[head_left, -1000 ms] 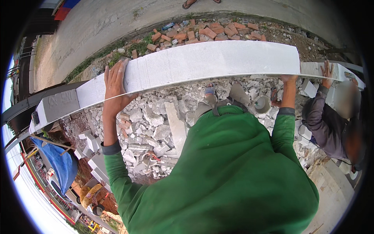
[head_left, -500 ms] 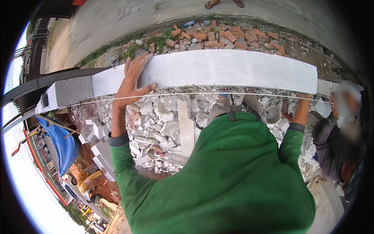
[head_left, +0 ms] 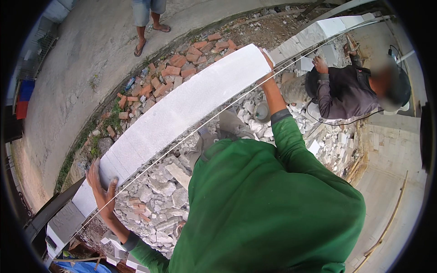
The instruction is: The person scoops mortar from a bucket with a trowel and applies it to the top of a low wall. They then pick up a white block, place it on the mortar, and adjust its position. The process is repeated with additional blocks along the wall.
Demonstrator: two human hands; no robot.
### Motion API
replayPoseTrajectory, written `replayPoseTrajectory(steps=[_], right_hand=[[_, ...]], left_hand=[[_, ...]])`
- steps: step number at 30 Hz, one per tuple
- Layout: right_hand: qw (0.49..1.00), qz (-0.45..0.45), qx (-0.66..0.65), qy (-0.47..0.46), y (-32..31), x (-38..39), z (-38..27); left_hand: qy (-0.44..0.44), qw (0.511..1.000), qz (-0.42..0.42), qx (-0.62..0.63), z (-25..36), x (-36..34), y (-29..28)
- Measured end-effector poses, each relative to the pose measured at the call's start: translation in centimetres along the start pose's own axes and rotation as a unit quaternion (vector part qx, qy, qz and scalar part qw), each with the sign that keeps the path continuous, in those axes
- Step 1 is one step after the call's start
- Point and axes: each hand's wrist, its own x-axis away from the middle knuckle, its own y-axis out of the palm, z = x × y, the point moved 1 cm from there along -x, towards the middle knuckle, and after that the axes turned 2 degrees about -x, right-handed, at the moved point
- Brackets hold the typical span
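Note:
A long white aerated concrete block (head_left: 186,111) lies along the top of a low block wall. My left hand (head_left: 102,186) grips its left end, fingers over the far side and thumb on the near edge. At the other end, my right hand (head_left: 268,63) wraps round the block's end face; some of its fingers are hidden. A taut white string (head_left: 209,122) runs along the near side of the wall, just beside the block. Further left, a grey block (head_left: 66,223) forms part of the same row.
Rubble (head_left: 157,186) covers the ground by my feet, with a bucket (head_left: 262,111) in it. Broken red bricks (head_left: 189,57) lie beyond the wall. A co-worker in a dark shirt (head_left: 346,93) crouches at the right, by the wall. Another person's legs (head_left: 148,20) stand on the far pavement.
My view has turned to the right, bringing more of the co-worker and the wall's right part into sight. Both hands remain at the ends of the block.

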Motion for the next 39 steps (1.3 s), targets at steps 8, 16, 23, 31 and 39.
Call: replayPoseTrajectory(steps=[8,16,23,31,39], right_hand=[[0.999,0.020,0.003,-0.028,1.2,1.2,-0.6],[0.997,0.052,0.048,-0.034,-1.1,0.3,-0.6],[0.937,-0.095,-0.334,-0.029,-8.2,-3.4,-3.6],[0.915,-0.130,-0.380,0.039,-2.6,-3.7,-5.3],[0.944,-0.076,-0.320,0.024,-4.9,-5.7,-1.2]], left_hand=[[-0.023,1.000,0.002,0.010,-1.0,0.4,0.4],[-0.028,0.998,0.007,0.053,-1.2,0.5,0.5],[-0.042,0.998,0.004,0.047,-0.8,0.5,0.2],[-0.041,0.998,-0.001,0.039,-2.0,0.6,0.4],[-0.043,0.998,0.014,0.052,-0.1,0.2,0.0]])
